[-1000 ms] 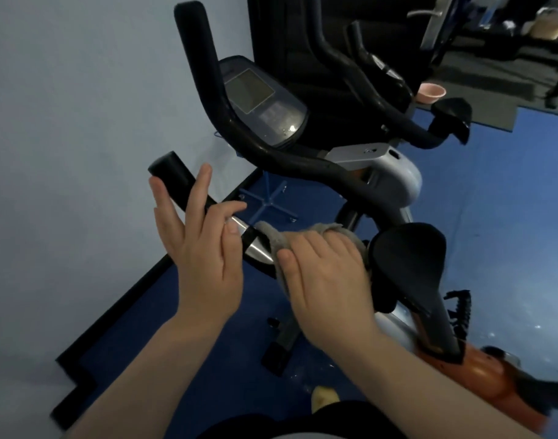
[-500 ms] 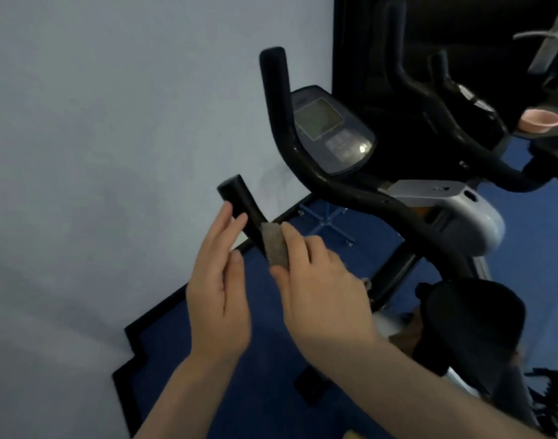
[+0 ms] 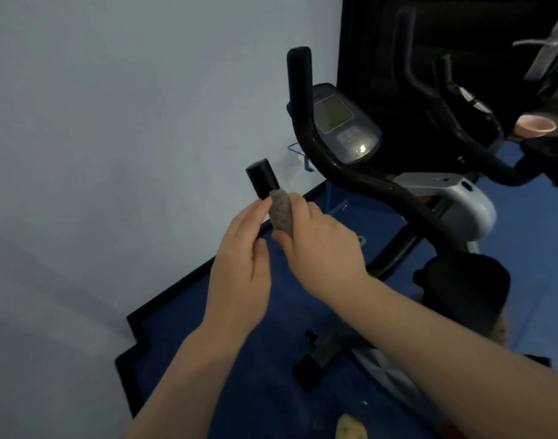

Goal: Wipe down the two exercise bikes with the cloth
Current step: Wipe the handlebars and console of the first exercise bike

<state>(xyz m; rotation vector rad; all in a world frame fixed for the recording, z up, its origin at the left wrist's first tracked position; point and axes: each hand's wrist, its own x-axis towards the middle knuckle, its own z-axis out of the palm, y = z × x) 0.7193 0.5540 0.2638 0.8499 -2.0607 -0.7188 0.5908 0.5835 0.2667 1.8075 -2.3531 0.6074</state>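
The right hand (image 3: 322, 245) clamps the grey cloth (image 3: 280, 213) around the near handlebar (image 3: 262, 182) to rub it clean; the left hand (image 3: 239, 264), fingers straight, presses alongside, probably steadying the bar.

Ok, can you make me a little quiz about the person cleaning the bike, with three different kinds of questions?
1. True or false: the grey cloth is wrapped round the near handlebar grip.
2. Which hand holds the cloth? A) left hand B) right hand C) both hands
3. Fill in the gap: the small pink thing at the far right, beyond the bike's display console, is a ____.

Key:
1. True
2. B
3. bowl
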